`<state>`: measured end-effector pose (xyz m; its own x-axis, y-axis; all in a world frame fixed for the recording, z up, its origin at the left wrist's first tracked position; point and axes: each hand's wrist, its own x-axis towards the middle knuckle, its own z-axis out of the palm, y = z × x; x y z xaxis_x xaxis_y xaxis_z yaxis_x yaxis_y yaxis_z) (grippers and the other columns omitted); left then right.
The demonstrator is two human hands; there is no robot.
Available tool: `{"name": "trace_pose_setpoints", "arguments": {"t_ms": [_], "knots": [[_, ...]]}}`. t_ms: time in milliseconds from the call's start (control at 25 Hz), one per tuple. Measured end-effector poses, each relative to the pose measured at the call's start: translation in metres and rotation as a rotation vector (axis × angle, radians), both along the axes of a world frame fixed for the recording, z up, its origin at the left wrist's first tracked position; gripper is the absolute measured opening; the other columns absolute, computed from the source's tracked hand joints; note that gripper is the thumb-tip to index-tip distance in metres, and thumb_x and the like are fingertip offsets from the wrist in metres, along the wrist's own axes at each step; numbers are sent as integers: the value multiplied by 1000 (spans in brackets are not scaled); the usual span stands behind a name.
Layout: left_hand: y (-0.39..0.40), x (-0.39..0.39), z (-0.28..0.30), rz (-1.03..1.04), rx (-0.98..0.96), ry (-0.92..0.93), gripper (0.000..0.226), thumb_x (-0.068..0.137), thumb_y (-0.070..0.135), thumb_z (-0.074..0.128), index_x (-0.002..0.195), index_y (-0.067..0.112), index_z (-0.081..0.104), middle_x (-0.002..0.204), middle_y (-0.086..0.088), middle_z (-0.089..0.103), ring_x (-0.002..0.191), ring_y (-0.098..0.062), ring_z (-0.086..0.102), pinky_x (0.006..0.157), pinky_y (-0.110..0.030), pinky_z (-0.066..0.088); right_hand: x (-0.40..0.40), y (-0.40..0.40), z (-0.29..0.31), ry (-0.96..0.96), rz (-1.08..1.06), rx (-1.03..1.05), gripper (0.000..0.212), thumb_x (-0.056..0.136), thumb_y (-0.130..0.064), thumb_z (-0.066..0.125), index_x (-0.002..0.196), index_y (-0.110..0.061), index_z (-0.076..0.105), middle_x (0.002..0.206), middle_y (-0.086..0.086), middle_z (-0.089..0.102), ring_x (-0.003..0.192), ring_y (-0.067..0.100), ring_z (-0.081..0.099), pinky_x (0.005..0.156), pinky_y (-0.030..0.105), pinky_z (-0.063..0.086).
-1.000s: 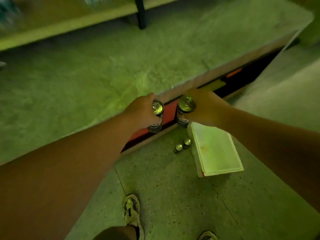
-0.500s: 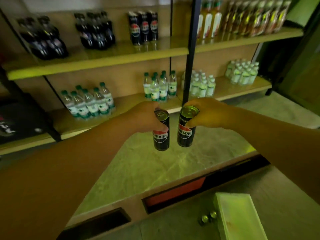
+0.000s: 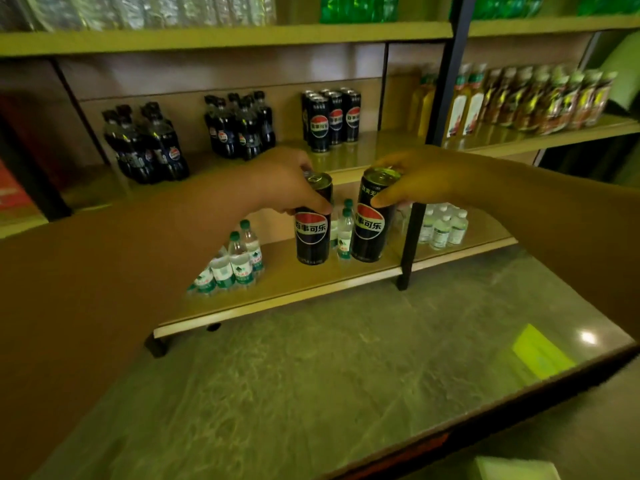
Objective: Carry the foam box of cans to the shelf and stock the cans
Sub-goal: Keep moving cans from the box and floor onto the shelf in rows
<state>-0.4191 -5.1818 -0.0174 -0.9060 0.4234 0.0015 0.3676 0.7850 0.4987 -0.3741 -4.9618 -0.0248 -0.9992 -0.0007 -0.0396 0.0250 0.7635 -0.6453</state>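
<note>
In front of the shelf unit point(image 3: 311, 36), the head view shows both arms stretched forward over a green marbled desk point(image 3: 311, 375). The left hand point(image 3: 287, 181) grips a black cola can point(image 3: 311, 233) from above, with its fingers curled around the top rim and the thumb on the can's side. The right hand point(image 3: 426, 178) holds a second black cola can point(image 3: 370, 226) in the same way, the thumb pressing on the side near the top. The two cans are upright, close to each other but apart, and they are held in the air in front of the lower shelf point(image 3: 311, 278).

On the middle shelf point(image 3: 363, 150), just above the hands, stands a group of the same black cans point(image 3: 330, 119). To the left of them there are two packs of dark cola bottles point(image 3: 239, 128). To the right, behind the black post point(image 3: 440, 98), stands a row of yellow drink bottles point(image 3: 519, 98).

On the lower shelf there are small water bottles with green caps point(image 3: 239, 261) on the left, some more between the two held cans, and another group point(image 3: 443, 226) to the right of the post.

At the bottom right edge, a corner of the white foam box point(image 3: 512, 471) is visible, below the front edge of the desk. Its inside cannot be seen.
</note>
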Motion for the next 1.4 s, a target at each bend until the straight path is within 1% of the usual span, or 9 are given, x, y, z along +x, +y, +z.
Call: {"name": "trace_pose_setpoints", "arguments": {"t_ms": [120, 240, 400, 520, 720, 920, 1040, 1160, 1400], "knots": [[2, -31, 19, 13, 45, 18, 68, 68, 37, 87, 126, 20, 54, 103, -6, 67, 78, -24, 72, 75, -43, 62, -30, 4, 26, 39, -13, -12, 63, 79, -16, 80, 137, -18, 54, 126, 4, 56, 99, 25, 65, 78, 34, 59], [15, -61, 29, 41, 80, 37, 63, 67, 38, 88, 118, 17, 56, 99, -5, 67, 78, -22, 71, 70, -40, 62, -67, 20, 38, 58, -47, -76, 59, 77, -13, 82, 130, -13, 56, 122, 9, 60, 101, 28, 66, 85, 40, 58], [44, -107, 41, 88, 97, 50, 57, 68, 37, 88, 111, 15, 57, 96, -4, 66, 76, -20, 70, 61, -34, 61, -128, 51, 53, 47, -16, 14, 59, 75, -21, 84, 127, -15, 57, 122, 10, 61, 98, 29, 69, 86, 44, 58], [75, -147, 48, 141, 149, 78, 39, 70, 34, 86, 96, 22, 59, 91, 1, 64, 72, -14, 66, 58, -31, 59, -177, 79, 63, 44, 32, 38, 53, 79, -18, 81, 126, -18, 55, 125, 9, 57, 103, 30, 66, 89, 44, 57], [133, -215, 50, 246, 99, 160, 78, 61, 49, 87, 125, 19, 55, 115, -4, 63, 89, -22, 67, 78, -40, 59, -256, 130, 63, 45, 109, 44, 47, 82, -13, 77, 126, -17, 59, 122, 8, 60, 105, 27, 63, 89, 40, 57], [171, -261, 42, 346, 157, 172, 68, 66, 41, 87, 120, 14, 56, 109, -4, 63, 96, -24, 65, 79, -37, 57, -319, 152, 53, 67, 150, 124, 57, 84, -15, 76, 136, -19, 54, 131, 9, 56, 113, 29, 57, 95, 43, 51], [180, -280, 32, 370, 154, 175, 74, 67, 39, 87, 128, 13, 54, 122, -5, 61, 98, -19, 59, 68, -28, 49, -345, 159, 41, 70, 167, 130, 62, 85, -15, 74, 142, -18, 48, 138, 10, 52, 119, 31, 53, 98, 43, 48], [185, -294, 21, 400, 155, 185, 76, 68, 38, 86, 131, 12, 53, 127, -5, 60, 99, -18, 57, 70, -28, 46, -362, 160, 28, 72, 198, 130, 53, 86, -13, 72, 136, -18, 54, 129, 10, 57, 111, 29, 57, 96, 46, 50], [193, -311, 10, 392, 158, 191, 57, 71, 36, 85, 116, 10, 61, 107, -5, 64, 89, -19, 59, 77, -35, 55, -377, 159, 21, 77, 230, 92, 46, 88, -9, 67, 132, -19, 55, 123, 8, 59, 107, 27, 57, 92, 42, 51]]}}
